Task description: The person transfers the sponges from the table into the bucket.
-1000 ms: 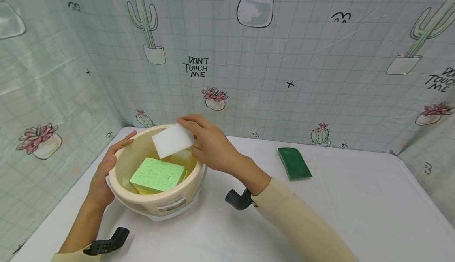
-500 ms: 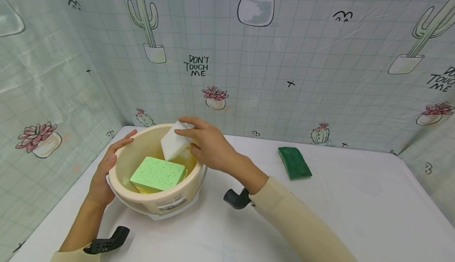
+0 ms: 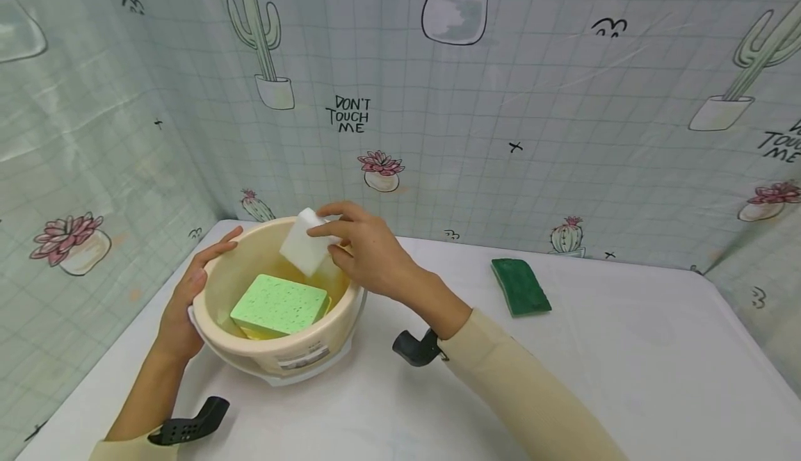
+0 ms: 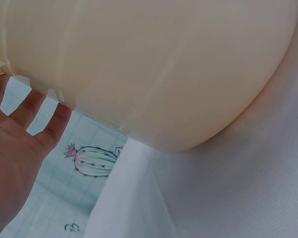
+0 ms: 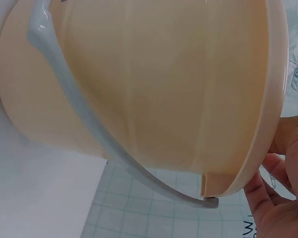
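Observation:
A cream bucket (image 3: 213, 308) with a pale bail handle (image 4: 54, 94) stands at the left of the table. My right hand (image 3: 369, 249) pinches a white sponge (image 3: 305, 244) between thumb and fingers. It holds that sponge tilted on edge within the far right part of the bucket's mouth. My left hand (image 3: 181, 308) rests its fairly straight, spread fingers along the bucket's left outer side, near the rim. A speckled light green sponge (image 3: 279, 304) lies inside, over something yellow (image 3: 332, 281) that is mostly hidden. The right wrist view shows the bucket's wall and grey handle (image 5: 97, 131), not the sponge.
A dark green scouring pad (image 3: 521, 287) lies flat on the white table (image 3: 594, 364), right of the bucket. Cactus-printed curtains (image 3: 450, 127) hang close behind the table and along its sides. Each wrist wears a black camera mount (image 3: 416, 348).
My right hand has turned the white sponge from lying broad and slanted to a steeper, edge-on tilt, its fingers spreading over it. The left hand and bucket stay in place.

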`<state>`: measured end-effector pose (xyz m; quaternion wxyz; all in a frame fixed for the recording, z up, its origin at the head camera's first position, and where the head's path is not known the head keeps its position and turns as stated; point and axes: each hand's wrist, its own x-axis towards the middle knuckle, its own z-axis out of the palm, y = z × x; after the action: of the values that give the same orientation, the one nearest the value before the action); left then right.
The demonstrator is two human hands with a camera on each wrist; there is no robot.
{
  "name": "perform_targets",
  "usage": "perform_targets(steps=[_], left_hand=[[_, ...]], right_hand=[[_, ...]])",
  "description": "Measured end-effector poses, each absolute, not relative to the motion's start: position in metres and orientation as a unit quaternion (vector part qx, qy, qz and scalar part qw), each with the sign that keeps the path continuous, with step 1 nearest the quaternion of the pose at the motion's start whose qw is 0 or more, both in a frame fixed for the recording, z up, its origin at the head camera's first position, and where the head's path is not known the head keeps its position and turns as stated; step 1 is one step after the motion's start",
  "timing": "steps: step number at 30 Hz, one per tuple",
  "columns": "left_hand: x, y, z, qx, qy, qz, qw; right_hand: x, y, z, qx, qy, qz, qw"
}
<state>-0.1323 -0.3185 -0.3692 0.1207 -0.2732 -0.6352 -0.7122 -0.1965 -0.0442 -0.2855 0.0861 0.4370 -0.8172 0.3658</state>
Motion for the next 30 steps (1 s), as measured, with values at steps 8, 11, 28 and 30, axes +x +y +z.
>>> perform_targets(steps=[8,11,28,30], left_hand=[[-0.132,-0.319,-0.369,-0.269,-0.640,-0.710,0.120],[-0.132,-0.319,-0.370,-0.267,-0.641,-0.709,0.120],[-0.133,-0.320,-0.371,-0.264,-0.646,-0.706,0.122],[-0.133,-0.320,-0.371,-0.266,-0.645,-0.706,0.121]], right_hand=[[-0.196,-0.050,-0.285,0.448,-0.797,0.394,0.092],[-0.196,-0.053,-0.284,0.445,-0.799,0.396,0.080],[-0.199,-0.060,-0.277,0.443,-0.818,0.363,0.046],[-0.199,-0.060,-0.276,0.442,-0.817,0.366,0.051]])
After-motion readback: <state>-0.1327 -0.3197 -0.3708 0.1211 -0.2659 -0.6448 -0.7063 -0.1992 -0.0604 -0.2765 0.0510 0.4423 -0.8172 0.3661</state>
